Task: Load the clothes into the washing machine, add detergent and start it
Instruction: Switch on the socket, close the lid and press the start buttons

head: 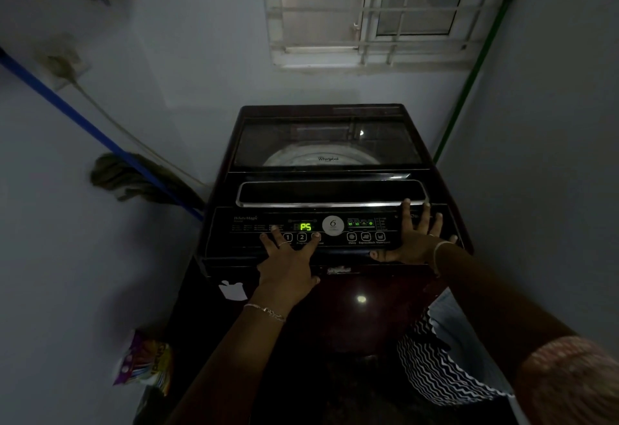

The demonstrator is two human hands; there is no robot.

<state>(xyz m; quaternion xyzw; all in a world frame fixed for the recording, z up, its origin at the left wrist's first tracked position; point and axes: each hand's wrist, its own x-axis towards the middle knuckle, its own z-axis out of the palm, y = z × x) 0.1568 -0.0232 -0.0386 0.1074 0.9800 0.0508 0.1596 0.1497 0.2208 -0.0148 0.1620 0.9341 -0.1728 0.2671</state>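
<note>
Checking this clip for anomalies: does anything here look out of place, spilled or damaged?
Nothing serious: the washing machine has its lid shut and display lit, and no spill shows. Only a white sticker on its front looks torn, with ragged edges.

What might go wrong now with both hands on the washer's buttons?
1. The left hand spreads over several buttons on the control panel, so a stray press might change the P5 display.
2. The room is dim, so labels are hard to read.
3. A striped cloth lies outside the washing machine, whose lid is shut; if it is laundry, it may get left out.
</note>
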